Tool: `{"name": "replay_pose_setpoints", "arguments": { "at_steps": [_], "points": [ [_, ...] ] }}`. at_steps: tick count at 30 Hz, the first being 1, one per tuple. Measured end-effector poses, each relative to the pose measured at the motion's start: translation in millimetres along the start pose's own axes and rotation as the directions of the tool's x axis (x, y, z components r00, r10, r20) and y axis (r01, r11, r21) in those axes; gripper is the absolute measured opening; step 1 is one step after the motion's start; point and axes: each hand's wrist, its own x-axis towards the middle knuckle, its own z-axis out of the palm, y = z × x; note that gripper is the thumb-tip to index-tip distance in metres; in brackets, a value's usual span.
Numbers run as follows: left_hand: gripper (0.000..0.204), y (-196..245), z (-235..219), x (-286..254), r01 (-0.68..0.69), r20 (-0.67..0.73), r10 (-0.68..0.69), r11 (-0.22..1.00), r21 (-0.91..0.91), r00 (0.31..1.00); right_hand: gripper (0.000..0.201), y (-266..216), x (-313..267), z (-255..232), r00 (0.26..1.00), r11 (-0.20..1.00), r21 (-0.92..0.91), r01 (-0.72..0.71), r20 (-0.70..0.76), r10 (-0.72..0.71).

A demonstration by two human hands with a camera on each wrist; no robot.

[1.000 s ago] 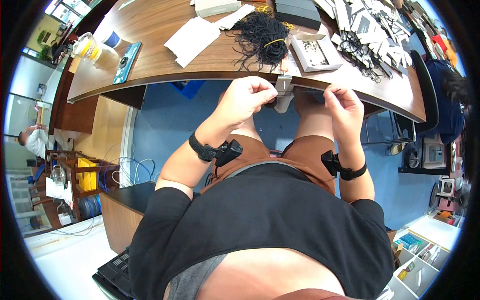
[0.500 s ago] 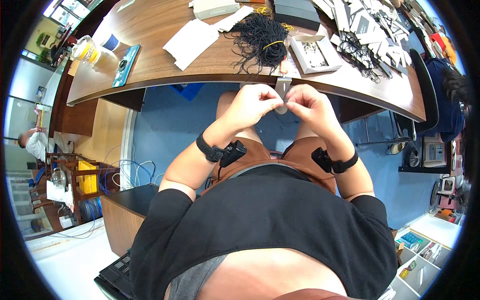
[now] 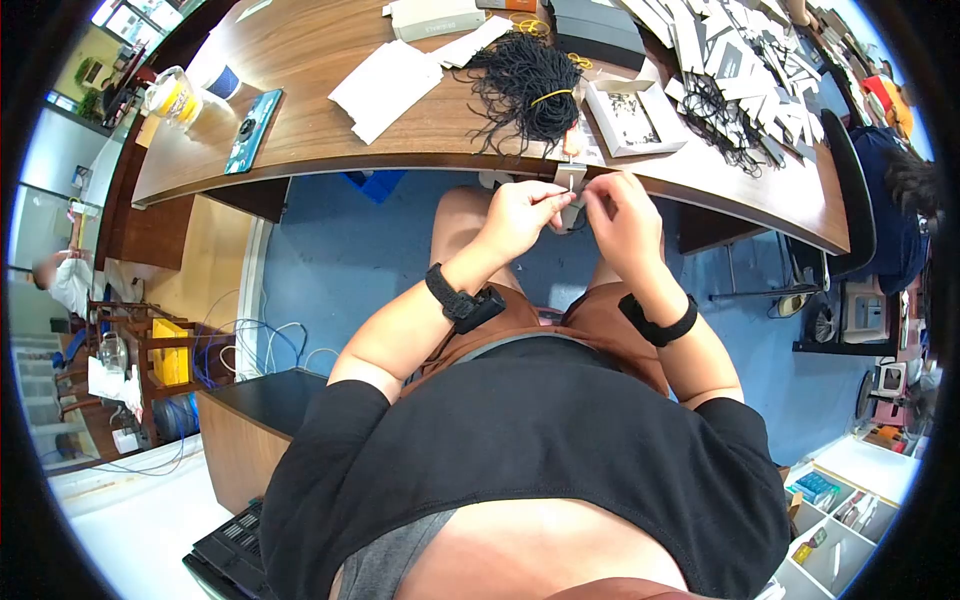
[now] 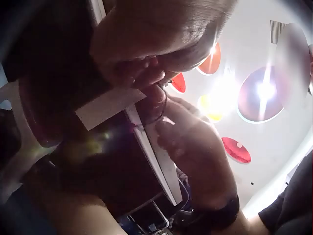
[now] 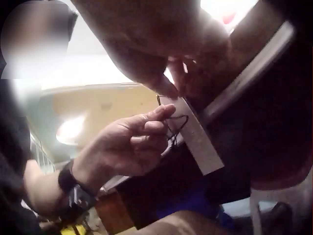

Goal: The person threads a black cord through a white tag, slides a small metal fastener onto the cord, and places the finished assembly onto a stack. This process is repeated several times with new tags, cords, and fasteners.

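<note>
In the head view my left hand [image 3: 522, 218] and right hand [image 3: 626, 225] face each other just off the table's front edge, fingertips close together. A narrow pale card tag [image 5: 201, 144] slants down in the right wrist view, its upper end at the bent fingertips of my right hand [image 5: 146, 36]. There my left hand [image 5: 132, 144] pinches a thin black cord [image 5: 182, 119] that loops beside the tag. The left wrist view shows the tag [image 4: 108, 108] below my left hand [image 4: 161, 36], with my right hand [image 4: 193, 142] opposite; shadow hides the exact contacts.
On the table [image 3: 310, 110] lie a black cord bundle [image 3: 530, 90], an open white box [image 3: 635, 118], white sheets [image 3: 385, 90], scattered tags [image 3: 735, 60] and a phone [image 3: 254, 130]. A plastic jar [image 3: 172, 98] stands at the left.
My hands were apart with a thin cord between them, then came together. Now the fingertips are slightly apart again, and both hands sit a little lower in the head view than half a second ago.
</note>
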Motion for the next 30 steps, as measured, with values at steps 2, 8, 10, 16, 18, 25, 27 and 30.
{"name": "replay_pose_setpoints", "arguments": {
  "at_steps": [2, 8, 10, 16, 18, 25, 27, 30],
  "points": [
    [0.018, -2.7, -1.6, -1.3, 0.001, 0.029, 0.0, 1.0, -0.01, 1.0, 0.023, -13.6, 3.9, -6.9, 0.976, 0.978, -0.058, 0.198, -0.08, -0.202],
    [0.019, 0.9, -0.5, -4.5, -0.044, 0.033, 0.04, 0.992, 0.117, 0.999, 0.028, -14.0, 4.2, -3.6, 0.943, 0.948, -0.089, 0.304, -0.112, -0.313],
    [0.019, -0.8, -0.7, -4.9, -0.059, 0.027, 0.057, 0.992, 0.113, 0.998, 0.026, -18.4, 5.5, -4.4, 0.967, 0.972, -0.017, 0.233, -0.104, -0.234],
    [0.017, 1.1, -1.8, -4.1, -0.019, 0.051, 0.014, 0.994, 0.105, 0.999, 0.021, -13.7, 7.3, -6.7, 0.858, 0.852, -0.252, 0.459, -0.121, -0.498],
    [0.016, 4.2, -1.6, -4.9, 0.004, 0.056, -0.011, 0.993, 0.117, 0.998, 0.021, -13.6, 4.3, -6.7, 0.857, 0.844, -0.27, 0.463, -0.105, -0.504],
    [0.015, 6.7, -1.1, -4.1, -0.005, 0.06, -0.004, 0.988, 0.153, 0.998, 0.021, -14.3, 7.7, -6.5, 0.865, 0.86, -0.201, 0.469, -0.095, -0.493],
    [0.015, 5.7, -0.8, -3.7, -0.001, 0.06, -0.008, 0.987, 0.159, 0.998, 0.02, -12.4, 8.5, -2.9, 0.877, 0.88, -0.16, 0.447, -0.115, -0.466],
    [0.015, -2.7, -1.7, -2.1, -0.022, 0.065, 0.017, 0.996, 0.081, 0.998, 0.018, -13.8, 3.5, -0.1, 0.966, 0.965, 0.077, 0.249, -0.087, -0.243]
  ]
}}
